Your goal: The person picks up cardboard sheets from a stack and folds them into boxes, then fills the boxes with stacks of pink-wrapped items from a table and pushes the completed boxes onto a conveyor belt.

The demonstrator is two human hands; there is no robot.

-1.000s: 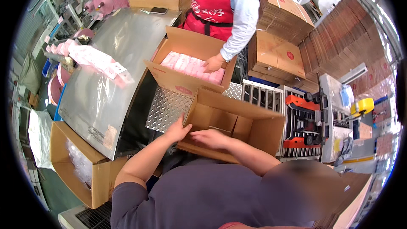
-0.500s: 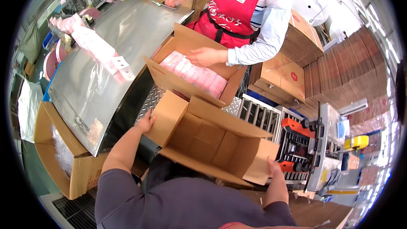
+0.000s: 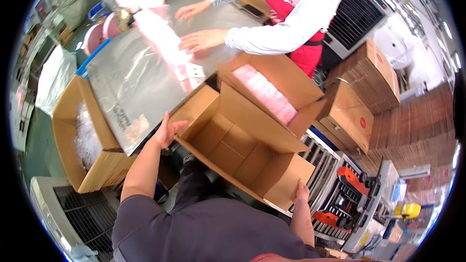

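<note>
An open cardboard box (image 3: 242, 157) with nothing inside stands in front of me, flaps raised. My left hand (image 3: 169, 131) is at its near left corner, fingers spread; whether it touches the cardboard I cannot tell. On the right end, my right hand (image 3: 301, 193) pinches the edge of the box's flap. Just beyond is a second carton (image 3: 303, 85), with a row of pink-wrapped packs (image 3: 266, 92) inside. Across from me, a co-worker in a red apron reaches both hands (image 3: 201, 41) over a line of pink packs (image 3: 162, 36) on the metal table.
The metal table (image 3: 114, 85) has its edge close to my left arm. At lower left is a carton (image 3: 102, 172) holding clear plastic. A roller conveyor (image 3: 318, 165) with an orange-and-black machine (image 3: 352, 182) lies to the right. Flattened cartons (image 3: 417, 121) are stacked at far right.
My left hand has let go of the left flap and spread its fingers. The co-worker's hands have moved from the filled carton to the packs on the table. The view has turned.
</note>
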